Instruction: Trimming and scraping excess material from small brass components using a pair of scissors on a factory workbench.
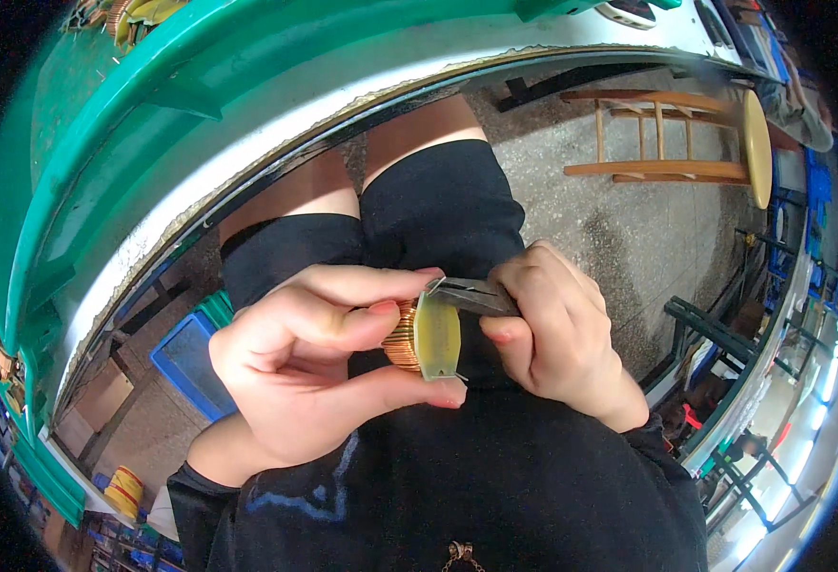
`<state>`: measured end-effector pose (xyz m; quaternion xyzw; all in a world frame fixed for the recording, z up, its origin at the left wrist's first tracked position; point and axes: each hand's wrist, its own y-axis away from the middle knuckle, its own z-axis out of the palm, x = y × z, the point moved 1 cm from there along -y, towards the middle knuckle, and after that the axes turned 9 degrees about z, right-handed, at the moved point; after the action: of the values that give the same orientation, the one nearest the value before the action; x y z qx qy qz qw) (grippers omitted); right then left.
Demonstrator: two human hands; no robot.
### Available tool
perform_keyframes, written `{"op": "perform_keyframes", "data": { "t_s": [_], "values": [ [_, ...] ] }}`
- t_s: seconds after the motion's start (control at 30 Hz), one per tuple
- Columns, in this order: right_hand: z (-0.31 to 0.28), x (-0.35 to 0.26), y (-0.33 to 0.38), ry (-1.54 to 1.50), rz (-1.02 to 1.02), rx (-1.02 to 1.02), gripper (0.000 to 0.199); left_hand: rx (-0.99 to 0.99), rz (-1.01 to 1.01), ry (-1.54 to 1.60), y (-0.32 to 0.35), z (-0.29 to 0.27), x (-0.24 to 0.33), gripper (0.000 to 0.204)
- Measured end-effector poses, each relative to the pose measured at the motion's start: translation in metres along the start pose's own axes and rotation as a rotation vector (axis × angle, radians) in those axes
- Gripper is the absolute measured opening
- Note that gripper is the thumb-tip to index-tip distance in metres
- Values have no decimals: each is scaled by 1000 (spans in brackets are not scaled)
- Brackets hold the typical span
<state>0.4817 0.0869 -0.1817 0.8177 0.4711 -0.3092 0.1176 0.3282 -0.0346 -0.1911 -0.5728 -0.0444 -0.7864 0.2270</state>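
Observation:
Above my lap, my left hand point(314, 353) grips a copper-wound coil point(401, 338) between thumb and fingers. A yellow-green base plate point(441, 336) covers the coil's right side, with short wire ends sticking out at its top and bottom corners. My right hand point(557, 329) is closed round a pair of dark metal pliers point(476, 296). Their jaws meet the wire end at the plate's upper corner, close to my left fingertip. The pliers' handles are hidden inside my right hand.
A green plastic tray point(104, 105) on the white workbench point(181, 181) holds more coils point(138, 19) at the upper left. Under the bench is a blue bin point(185, 357). A wooden stool point(667, 172) lies toward the upper right, and a yellow spool point(124, 488) sits lower left.

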Motion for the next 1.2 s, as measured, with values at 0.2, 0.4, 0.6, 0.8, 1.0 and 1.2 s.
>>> {"op": "perform_keyframes", "data": {
  "t_s": [0.2, 0.4, 0.6, 0.8, 1.0, 1.2],
  "values": [
    [1, 2, -1, -1, -20, -27, 24, 60, -57, 130, 3, 0, -3, 49],
    [5, 5, 0, 112, -58, 34, 25, 138, -74, 184, 6, 4, -9, 45],
    [5, 5, -2, 289, 3, 22, 24, 280, -111, 268, 6, 12, -23, 43],
    [0, 8, 0, 161, 131, -15, 20, 282, -163, 360, -2, 12, -26, 37],
    [-3, 13, 0, -109, 205, 32, 18, 241, -283, 584, -3, 8, -19, 28],
    [2, 20, 2, 2, 73, 49, 19, 225, -365, 702, 2, 8, -19, 33]
  ]
}}
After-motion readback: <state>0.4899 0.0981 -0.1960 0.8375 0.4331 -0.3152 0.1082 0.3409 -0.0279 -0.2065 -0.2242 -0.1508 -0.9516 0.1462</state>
